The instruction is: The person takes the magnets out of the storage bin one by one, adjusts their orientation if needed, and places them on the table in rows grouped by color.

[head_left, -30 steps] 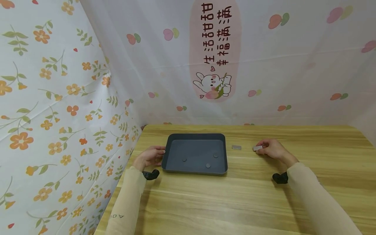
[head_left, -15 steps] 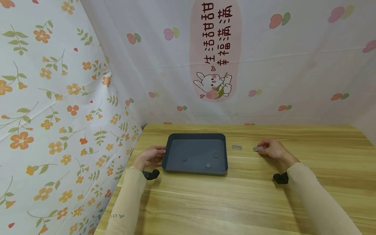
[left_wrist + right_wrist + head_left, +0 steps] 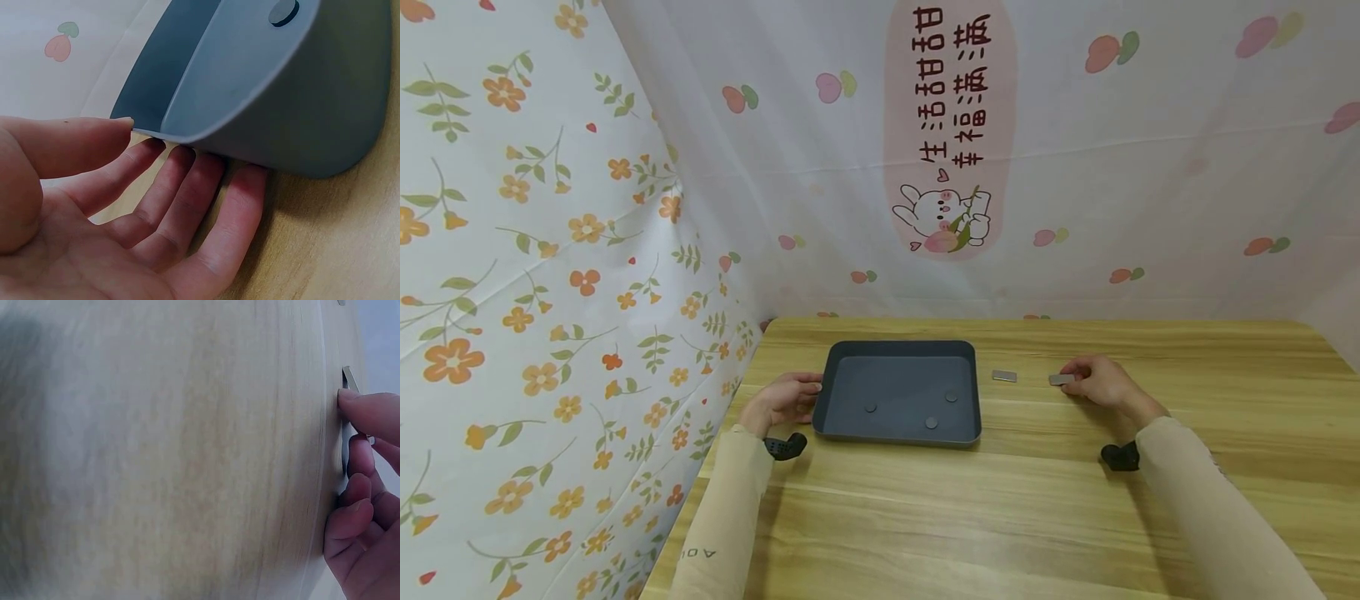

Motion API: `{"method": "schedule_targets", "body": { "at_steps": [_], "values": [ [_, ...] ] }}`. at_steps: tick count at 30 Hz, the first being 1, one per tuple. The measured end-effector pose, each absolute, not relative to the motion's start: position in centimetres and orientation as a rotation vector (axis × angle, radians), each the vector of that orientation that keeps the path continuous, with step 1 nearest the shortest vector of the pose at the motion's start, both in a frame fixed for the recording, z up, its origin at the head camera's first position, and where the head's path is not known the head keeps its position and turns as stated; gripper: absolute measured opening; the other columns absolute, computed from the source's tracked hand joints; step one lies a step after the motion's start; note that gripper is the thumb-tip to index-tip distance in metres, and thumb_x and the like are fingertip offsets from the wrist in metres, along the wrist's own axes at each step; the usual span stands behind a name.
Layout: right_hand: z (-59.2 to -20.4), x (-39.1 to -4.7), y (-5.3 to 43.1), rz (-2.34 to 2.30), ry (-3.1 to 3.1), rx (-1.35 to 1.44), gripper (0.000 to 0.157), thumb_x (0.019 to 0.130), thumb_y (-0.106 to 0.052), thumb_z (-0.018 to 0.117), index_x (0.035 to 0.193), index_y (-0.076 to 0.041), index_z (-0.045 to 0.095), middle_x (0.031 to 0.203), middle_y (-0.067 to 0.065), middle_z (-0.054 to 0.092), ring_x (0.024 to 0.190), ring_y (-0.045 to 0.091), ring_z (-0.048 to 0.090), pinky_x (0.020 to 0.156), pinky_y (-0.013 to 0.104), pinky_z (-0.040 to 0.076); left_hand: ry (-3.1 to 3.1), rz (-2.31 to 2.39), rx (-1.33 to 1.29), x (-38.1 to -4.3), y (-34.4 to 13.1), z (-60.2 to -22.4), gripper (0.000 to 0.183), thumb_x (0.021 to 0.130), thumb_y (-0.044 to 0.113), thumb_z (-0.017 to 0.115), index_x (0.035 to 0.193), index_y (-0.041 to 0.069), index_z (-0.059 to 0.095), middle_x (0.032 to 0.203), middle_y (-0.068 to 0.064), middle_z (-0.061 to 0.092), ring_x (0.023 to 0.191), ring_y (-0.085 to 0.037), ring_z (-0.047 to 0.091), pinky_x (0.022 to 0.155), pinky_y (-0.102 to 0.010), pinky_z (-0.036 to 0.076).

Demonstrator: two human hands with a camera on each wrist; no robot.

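My left hand (image 3: 785, 398) is at the left end of a dark grey rectangular tray (image 3: 895, 439). In the left wrist view, its fingers (image 3: 245, 194) touch the tray's outer wall from outside, the thumb tip at the rim. Inside the tray lie small round grey discs: one on the left (image 3: 870, 407), one near the front (image 3: 931, 422) and one at the right (image 3: 951, 396). My right hand (image 3: 1105, 386) pinches a small flat silver rectangular piece (image 3: 1060, 379) between thumb and fingers, close to the table; whether it touches is unclear.
Between the tray and my right hand, a similar silver rectangular piece (image 3: 1004, 376) lies flat on the wooden table (image 3: 970, 517). Printed cloth hangs behind the table (image 3: 1075, 283) and along its left side (image 3: 550, 333).
The silver piece in my right hand has tilted, its broad face turning out of sight, and has shifted slightly right. My left hand and the tray stay in place.
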State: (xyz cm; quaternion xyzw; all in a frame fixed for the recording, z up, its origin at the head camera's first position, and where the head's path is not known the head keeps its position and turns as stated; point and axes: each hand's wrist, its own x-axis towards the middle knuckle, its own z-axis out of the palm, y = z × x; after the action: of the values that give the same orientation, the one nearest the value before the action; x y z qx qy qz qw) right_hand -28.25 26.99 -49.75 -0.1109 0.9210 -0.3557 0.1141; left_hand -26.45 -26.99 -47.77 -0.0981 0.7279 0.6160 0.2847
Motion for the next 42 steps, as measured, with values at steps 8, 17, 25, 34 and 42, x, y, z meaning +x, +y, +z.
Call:
{"method": "schedule_targets", "body": {
  "at_steps": [8,17,25,34,42],
  "values": [
    [-50.09,-28.37,27.2,-1.017,2.736,-0.332,0.027,0.089,-0.015,0.068,0.109,0.003,0.065,0.087,0.009,0.058,0.074,0.018,0.047,0.062,0.028,0.038,1.948,1.653,-0.255,-26.37,-26.97,-47.72,0.046,0.102,0.01,0.042,0.146,0.001,0.036,0.117,-0.009,0.06,0.096,-0.016,0.058,0.076,-0.035,0.05],
    [-49.84,-28.15,27.2,-1.031,2.725,-0.346,0.027,0.089,-0.012,0.066,0.11,0.005,0.065,0.092,0.013,0.065,0.077,0.018,0.052,0.065,0.03,0.042,1.942,1.659,-0.277,-26.39,-26.81,-47.83,0.045,0.102,0.01,0.043,0.145,0.001,0.038,0.116,-0.01,0.059,0.096,-0.017,0.057,0.077,-0.036,0.05],
    [-49.82,-28.02,27.25,-1.023,2.715,-0.319,0.027,0.09,-0.014,0.065,0.111,0.003,0.065,0.092,0.01,0.063,0.077,0.018,0.049,0.067,0.03,0.039,1.962,1.637,-0.233,-26.26,-27.02,-47.76,0.047,0.103,0.011,0.042,0.148,0.002,0.035,0.124,-0.011,0.057,0.1,-0.017,0.057,0.079,-0.036,0.049],
    [-49.68,-27.76,27.24,-1.052,2.701,-0.302,0.025,0.09,-0.013,0.065,0.11,0.003,0.065,0.087,0.006,0.058,0.075,0.018,0.046,0.064,0.028,0.037,1.957,1.64,-0.238,-26.19,-27.02,-47.69,0.047,0.103,0.012,0.042,0.148,0.003,0.034,0.125,-0.011,0.057,0.1,-0.017,0.057,0.079,-0.035,0.049],
    [-49.92,-27.84,27.41,-1.073,2.691,-0.293,0.025,0.09,-0.012,0.065,0.11,0.003,0.064,0.087,0.006,0.057,0.074,0.017,0.045,0.063,0.027,0.037,1.955,1.638,-0.244,-26.25,-27.03,-47.75,0.046,0.103,0.011,0.041,0.148,0.003,0.035,0.125,-0.011,0.058,0.1,-0.016,0.058,0.078,-0.035,0.049]
  ]
}}
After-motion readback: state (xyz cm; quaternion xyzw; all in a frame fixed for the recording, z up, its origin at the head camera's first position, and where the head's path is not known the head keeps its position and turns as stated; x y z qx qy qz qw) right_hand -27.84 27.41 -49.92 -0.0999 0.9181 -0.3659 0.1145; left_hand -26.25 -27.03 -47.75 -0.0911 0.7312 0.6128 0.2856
